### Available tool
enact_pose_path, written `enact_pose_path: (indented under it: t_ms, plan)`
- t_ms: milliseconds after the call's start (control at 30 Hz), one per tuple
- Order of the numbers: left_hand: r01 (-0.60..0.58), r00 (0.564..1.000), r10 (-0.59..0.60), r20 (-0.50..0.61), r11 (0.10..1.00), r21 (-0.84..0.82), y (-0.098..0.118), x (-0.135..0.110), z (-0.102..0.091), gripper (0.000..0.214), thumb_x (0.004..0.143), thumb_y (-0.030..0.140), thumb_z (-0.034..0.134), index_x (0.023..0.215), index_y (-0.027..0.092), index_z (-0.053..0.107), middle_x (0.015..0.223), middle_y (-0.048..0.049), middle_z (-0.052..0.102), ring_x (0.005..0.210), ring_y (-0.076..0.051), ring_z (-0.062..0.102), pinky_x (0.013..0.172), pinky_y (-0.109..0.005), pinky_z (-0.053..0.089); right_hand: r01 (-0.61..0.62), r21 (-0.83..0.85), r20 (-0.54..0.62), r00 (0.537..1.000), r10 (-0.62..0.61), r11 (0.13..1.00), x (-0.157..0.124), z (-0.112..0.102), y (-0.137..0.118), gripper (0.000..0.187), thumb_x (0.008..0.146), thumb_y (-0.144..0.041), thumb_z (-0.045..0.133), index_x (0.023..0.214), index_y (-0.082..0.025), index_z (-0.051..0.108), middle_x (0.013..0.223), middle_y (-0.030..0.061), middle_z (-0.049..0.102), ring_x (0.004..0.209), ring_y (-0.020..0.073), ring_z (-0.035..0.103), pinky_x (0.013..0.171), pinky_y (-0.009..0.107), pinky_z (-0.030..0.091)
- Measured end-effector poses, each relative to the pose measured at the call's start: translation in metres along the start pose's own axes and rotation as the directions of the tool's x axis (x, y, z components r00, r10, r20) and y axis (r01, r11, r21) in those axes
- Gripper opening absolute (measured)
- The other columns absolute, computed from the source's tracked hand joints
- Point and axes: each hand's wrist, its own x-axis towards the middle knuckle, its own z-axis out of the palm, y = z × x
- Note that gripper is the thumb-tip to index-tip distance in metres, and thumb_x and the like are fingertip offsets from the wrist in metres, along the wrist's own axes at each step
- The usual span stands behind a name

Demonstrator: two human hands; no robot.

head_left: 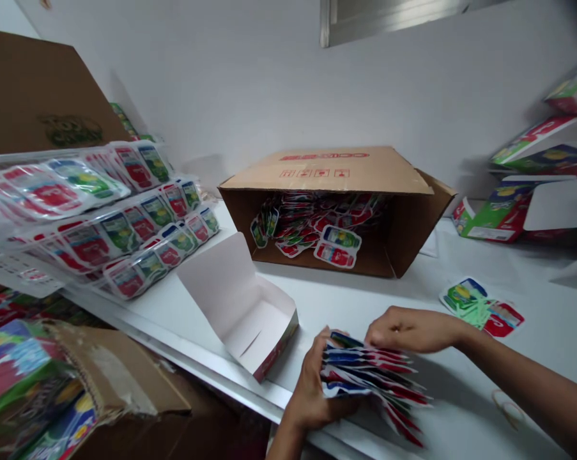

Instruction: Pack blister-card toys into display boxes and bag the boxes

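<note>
A thick stack of can-shaped packets point(372, 377), red, blue and green with white edges, is held over the front of the white table. Wrapped round the stack's left end is my left hand point(312, 383). My right hand point(398, 332) has its fingers curled against the top of the same stack, at its far side; the fingertips are partly hidden. An open small box point(264, 326), white inside, lies empty to the left of my hands. Beyond the hands, a large cardboard box point(326, 172) rests on its side with many loose packets point(338, 246) spilling toward its opening.
Packets with green bands point(475, 313) lie at right, with a rubber band point(506, 409) nearer. Printed boxes point(499, 207) pile up at far right. Clear-wrapped packet strips point(139, 223) stack at left, above an open carton point(120, 377) below the table edge.
</note>
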Motion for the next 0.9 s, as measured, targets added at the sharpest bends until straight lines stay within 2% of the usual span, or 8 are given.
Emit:
enact_pose_path:
  t_ms: [67, 133, 200, 333, 533, 667, 800, 900]
  plan:
    - [-0.01, 1.0, 0.009, -0.014, 0.998, -0.056, 0.002, -0.001, 0.002, 0.056, 0.057, 0.019, 0.077, 0.108, 0.02, 0.054, 0.103, -0.0076, 0.064, 0.091, -0.026, 0.064, 0.091, -0.041, 0.048, -0.055, -0.044, -0.178, 0.983, 0.047, 0.998, 0.019, -0.011, 0.02, 0.057, 0.097, -0.057, 0.031, 0.101, -0.017, 0.07, 0.096, 0.0081, 0.072, 0.089, 0.0217, 0.066, 0.08, 0.032, 0.05]
    - [0.014, 0.999, -0.019, -0.051, 0.996, -0.083, 0.003, -0.002, 0.004, 0.074, 0.056, 0.016, 0.077, 0.123, 0.021, 0.046, 0.105, -0.0066, 0.063, 0.095, -0.027, 0.063, 0.085, -0.037, 0.051, -0.197, -0.235, -0.474, 0.878, 0.065, 0.952, 0.048, -0.021, 0.043, 0.058, 0.091, -0.061, 0.042, 0.118, -0.015, 0.064, 0.118, 0.0151, 0.066, 0.109, 0.0301, 0.061, 0.094, 0.042, 0.046]
    - [0.065, 0.997, -0.07, -0.043, 0.993, -0.102, 0.001, -0.004, 0.005, 0.099, 0.056, 0.014, 0.077, 0.14, 0.023, 0.026, 0.106, -0.0048, 0.063, 0.097, -0.026, 0.063, 0.089, -0.037, 0.049, -0.365, -0.409, -0.619, 0.784, 0.039, 0.836, 0.08, -0.027, 0.064, 0.074, 0.082, -0.063, 0.056, 0.136, -0.013, 0.05, 0.137, 0.021, 0.052, 0.126, 0.0372, 0.047, 0.103, 0.049, 0.038]
    - [0.144, 0.988, -0.132, 0.077, 0.972, -0.183, -0.003, -0.006, 0.003, 0.084, 0.056, 0.015, 0.077, 0.13, 0.022, 0.039, 0.096, -0.0012, 0.062, 0.081, -0.019, 0.061, 0.077, -0.029, 0.049, -0.416, -0.595, -0.522, 0.851, 0.062, 0.688, 0.113, -0.018, 0.087, 0.07, 0.084, -0.052, 0.057, 0.142, -0.015, 0.043, 0.149, 0.0203, 0.039, 0.137, 0.0391, 0.035, 0.107, 0.054, 0.032]
    - [0.087, 0.995, -0.08, 0.053, 0.985, -0.147, -0.001, -0.009, 0.001, 0.058, 0.053, 0.019, 0.078, 0.106, 0.018, 0.053, 0.099, -0.0039, 0.059, 0.081, -0.018, 0.057, 0.071, -0.026, 0.046, -0.36, -0.736, -0.414, 0.909, 0.039, 0.574, 0.075, 0.006, 0.092, 0.037, 0.094, -0.019, 0.04, 0.123, -0.008, 0.06, 0.14, 0.0261, 0.048, 0.128, 0.0366, 0.047, 0.103, 0.052, 0.038]
    - [0.076, 0.997, -0.073, 0.032, 0.991, -0.106, 0.001, -0.009, 0.002, 0.057, 0.056, 0.017, 0.075, 0.108, 0.017, 0.051, 0.099, -0.0045, 0.061, 0.082, -0.019, 0.059, 0.073, -0.027, 0.047, -0.308, -0.729, -0.366, 0.93, 0.033, 0.611, 0.056, 0.032, 0.085, 0.053, 0.086, -0.045, 0.059, 0.122, -0.006, 0.059, 0.137, 0.0281, 0.049, 0.129, 0.0408, 0.044, 0.103, 0.054, 0.039]
    - [0.073, 0.997, -0.071, 0.017, 0.992, -0.108, 0.004, -0.01, 0.004, 0.055, 0.054, 0.017, 0.075, 0.104, 0.017, 0.052, 0.097, -0.0044, 0.062, 0.084, -0.02, 0.06, 0.074, -0.028, 0.047, -0.251, -0.563, -0.408, 0.913, 0.0, 0.788, 0.051, 0.046, 0.078, 0.028, 0.088, -0.023, 0.05, 0.104, -0.007, 0.066, 0.128, 0.027, 0.057, 0.126, 0.0369, 0.049, 0.106, 0.052, 0.036]
    - [0.095, 0.995, -0.092, 0.03, 0.988, -0.124, 0.004, -0.011, 0.004, 0.053, 0.056, 0.018, 0.076, 0.104, 0.018, 0.051, 0.096, -0.0038, 0.062, 0.082, -0.019, 0.06, 0.072, -0.027, 0.048, -0.209, -0.433, -0.465, 0.885, -0.019, 0.877, 0.037, 0.042, 0.067, 0.032, 0.092, -0.025, 0.04, 0.112, -0.013, 0.063, 0.113, 0.0159, 0.067, 0.106, 0.0279, 0.061, 0.092, 0.042, 0.048]
